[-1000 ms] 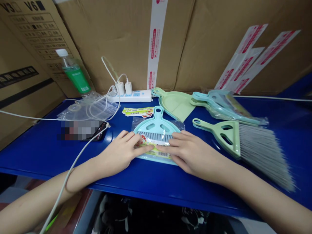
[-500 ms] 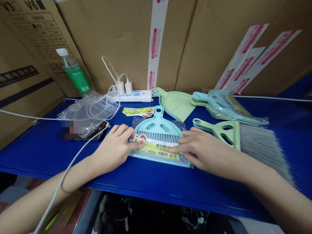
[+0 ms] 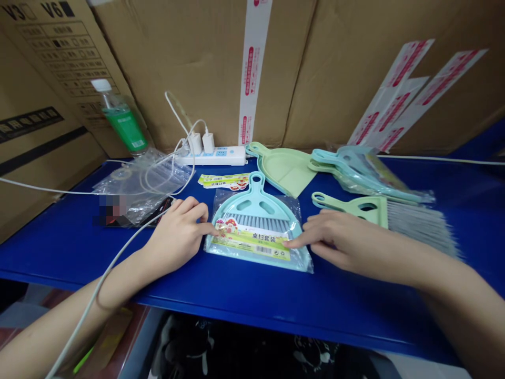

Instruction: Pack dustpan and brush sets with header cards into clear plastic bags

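Note:
A light blue dustpan-and-brush set (image 3: 256,223) in a clear bag lies flat on the blue table (image 3: 252,295), a yellow label strip across its front. My left hand (image 3: 177,234) rests at the bag's left edge, fingers curled, fingertips touching the bag's corner. My right hand (image 3: 339,239) lies at the bag's right edge, fingers stretched out flat, tips pressing the label's right end. Neither hand lifts the set.
A green brush (image 3: 379,216) with grey bristles lies right of my right hand. Behind are a green dustpan (image 3: 286,171), more bagged blue sets (image 3: 363,171), loose labels (image 3: 224,180), a power strip (image 3: 215,154), empty bags (image 3: 144,179), a bottle (image 3: 120,118) and cardboard boxes (image 3: 189,63).
Both hands slid apart from the middle of the label to the bag's left and right edges, uncovering the label. The bagged set stays flat on the table.

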A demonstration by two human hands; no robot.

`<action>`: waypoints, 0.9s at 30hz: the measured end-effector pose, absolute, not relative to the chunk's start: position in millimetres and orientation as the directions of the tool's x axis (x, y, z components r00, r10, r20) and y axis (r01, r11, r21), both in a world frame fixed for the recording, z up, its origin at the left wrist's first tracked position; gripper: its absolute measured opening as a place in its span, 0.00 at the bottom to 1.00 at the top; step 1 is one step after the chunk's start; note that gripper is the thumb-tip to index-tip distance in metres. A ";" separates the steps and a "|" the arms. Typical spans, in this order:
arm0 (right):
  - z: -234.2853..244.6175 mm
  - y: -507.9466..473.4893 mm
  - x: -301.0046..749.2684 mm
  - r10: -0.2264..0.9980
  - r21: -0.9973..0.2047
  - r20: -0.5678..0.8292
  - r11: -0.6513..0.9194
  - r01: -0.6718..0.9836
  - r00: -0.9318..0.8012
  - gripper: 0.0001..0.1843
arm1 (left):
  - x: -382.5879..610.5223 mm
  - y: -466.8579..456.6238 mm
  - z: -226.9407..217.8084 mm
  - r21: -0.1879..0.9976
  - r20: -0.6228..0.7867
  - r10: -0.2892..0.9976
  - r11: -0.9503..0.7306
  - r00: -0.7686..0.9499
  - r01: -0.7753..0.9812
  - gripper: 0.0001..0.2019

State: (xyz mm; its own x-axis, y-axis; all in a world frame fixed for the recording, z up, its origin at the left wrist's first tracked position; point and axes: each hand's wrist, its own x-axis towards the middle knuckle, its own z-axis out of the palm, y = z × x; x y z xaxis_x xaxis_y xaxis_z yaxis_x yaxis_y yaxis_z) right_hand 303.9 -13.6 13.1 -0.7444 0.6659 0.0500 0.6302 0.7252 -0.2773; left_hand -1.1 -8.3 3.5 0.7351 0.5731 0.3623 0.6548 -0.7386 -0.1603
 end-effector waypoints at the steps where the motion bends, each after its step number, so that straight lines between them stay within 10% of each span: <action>1: 13.2 -13.4 304.4 0.671 -0.283 0.051 0.720 0.634 -0.739 0.22 | -1.3 -8.3 3.6 -0.157 0.364 0.576 -0.736 0.732 0.658 0.21; 27: 11.9 -14.7 299.4 0.786 -0.271 -0.029 0.589 0.761 -0.618 0.14 | 0.9 -8.4 1.2 -0.160 0.388 0.579 -0.724 0.717 0.672 0.17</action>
